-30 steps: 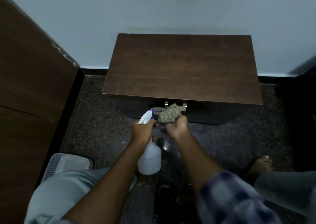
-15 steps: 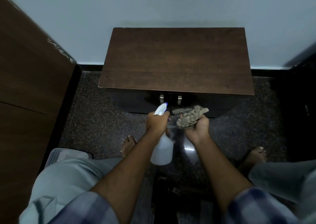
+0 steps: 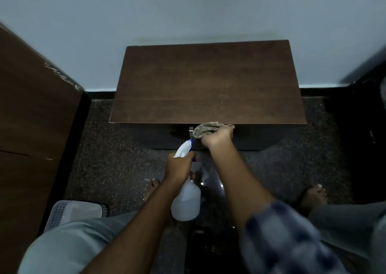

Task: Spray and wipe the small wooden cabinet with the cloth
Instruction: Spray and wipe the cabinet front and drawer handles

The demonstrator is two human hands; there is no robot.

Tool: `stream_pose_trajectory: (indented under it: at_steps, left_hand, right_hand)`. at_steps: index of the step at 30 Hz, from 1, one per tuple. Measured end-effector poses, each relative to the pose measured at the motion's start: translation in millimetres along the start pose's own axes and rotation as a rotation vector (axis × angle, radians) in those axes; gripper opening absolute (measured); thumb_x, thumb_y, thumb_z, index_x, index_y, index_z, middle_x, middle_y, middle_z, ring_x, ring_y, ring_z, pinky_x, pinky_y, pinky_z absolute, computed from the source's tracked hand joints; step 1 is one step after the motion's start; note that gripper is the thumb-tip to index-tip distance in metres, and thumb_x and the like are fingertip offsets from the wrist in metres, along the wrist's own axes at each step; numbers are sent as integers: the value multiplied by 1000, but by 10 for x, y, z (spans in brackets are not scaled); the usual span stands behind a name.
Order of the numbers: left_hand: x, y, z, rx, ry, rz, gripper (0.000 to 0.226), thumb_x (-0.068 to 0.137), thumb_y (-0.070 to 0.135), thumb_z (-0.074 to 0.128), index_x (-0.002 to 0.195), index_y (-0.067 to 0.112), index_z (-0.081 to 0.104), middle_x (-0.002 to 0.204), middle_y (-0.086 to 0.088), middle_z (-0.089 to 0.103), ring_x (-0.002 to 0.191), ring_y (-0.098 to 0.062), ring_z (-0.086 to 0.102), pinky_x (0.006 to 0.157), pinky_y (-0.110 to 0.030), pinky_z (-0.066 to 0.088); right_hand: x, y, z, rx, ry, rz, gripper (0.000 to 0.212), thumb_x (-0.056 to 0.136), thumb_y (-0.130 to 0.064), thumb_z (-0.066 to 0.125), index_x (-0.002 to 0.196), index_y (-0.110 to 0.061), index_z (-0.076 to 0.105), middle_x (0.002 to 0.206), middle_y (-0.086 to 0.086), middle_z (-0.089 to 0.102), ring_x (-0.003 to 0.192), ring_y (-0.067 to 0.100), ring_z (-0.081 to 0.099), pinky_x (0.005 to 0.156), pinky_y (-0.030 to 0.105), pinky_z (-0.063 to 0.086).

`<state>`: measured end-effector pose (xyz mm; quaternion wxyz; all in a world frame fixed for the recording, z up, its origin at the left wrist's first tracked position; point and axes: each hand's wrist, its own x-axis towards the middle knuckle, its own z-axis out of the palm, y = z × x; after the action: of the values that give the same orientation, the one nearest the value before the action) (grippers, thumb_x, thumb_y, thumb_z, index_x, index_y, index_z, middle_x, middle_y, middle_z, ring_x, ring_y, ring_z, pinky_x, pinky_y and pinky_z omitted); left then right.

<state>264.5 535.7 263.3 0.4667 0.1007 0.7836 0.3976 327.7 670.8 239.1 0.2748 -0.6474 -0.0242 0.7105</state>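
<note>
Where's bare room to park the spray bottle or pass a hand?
The cabinet top is bare from wall to front edge. The floor strip between cabinet and the left wooden panel is free; likewise right of the cabinet. Crowded: cabinet front, where right hand holds the cloth, left hand grips the spray bottle; basket fills the near-left corner.

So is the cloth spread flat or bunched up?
Bunched: the right hand grips the cloth as a wad at the cabinet front edge.

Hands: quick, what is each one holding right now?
Left hand: grips the spray bottle at its neck.
Right hand: holds the cloth at the cabinet front edge.
</note>
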Motion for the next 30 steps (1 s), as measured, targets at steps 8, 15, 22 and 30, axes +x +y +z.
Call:
stream_pose_trajectory:
  at_steps: [8,15,22,30]
  left_hand:
    - [-86,68,174,-31,-46,11,17,83,13,75,96,2,79,72,-21,71,40,-26,55,53,-32,45]
    - [-278,167,630,97,-146,68,20,68,22,66,77,8,76,67,-19,70,37,-24,43,49,-29,38]
    - [-245,118,791,62,-89,91,8,87,8,68,85,1,72,69,-17,62,36,-24,46,40,-25,38]
    - [-142,119,654,-14,22,111,19,89,13,70,100,-2,75,72,-18,67,58,-26,57,53,-32,45]
  right_hand:
    - [106,241,-569,-42,-77,-83,30,107,-32,32,93,-19,56,99,7,62,85,24,64,76,35,54]
    - [72,333,-1527,255,32,-40,50,105,-50,32,84,-15,60,86,11,63,76,28,63,68,39,54]
    - [-69,-347,-1129,407,-21,-261,51,105,-53,29,86,-16,59,88,13,64,87,33,63,81,44,53]
    - [-371,-225,-430,609,-152,-91,76,97,-72,21,129,-15,59,130,14,59,118,31,58,113,45,35]
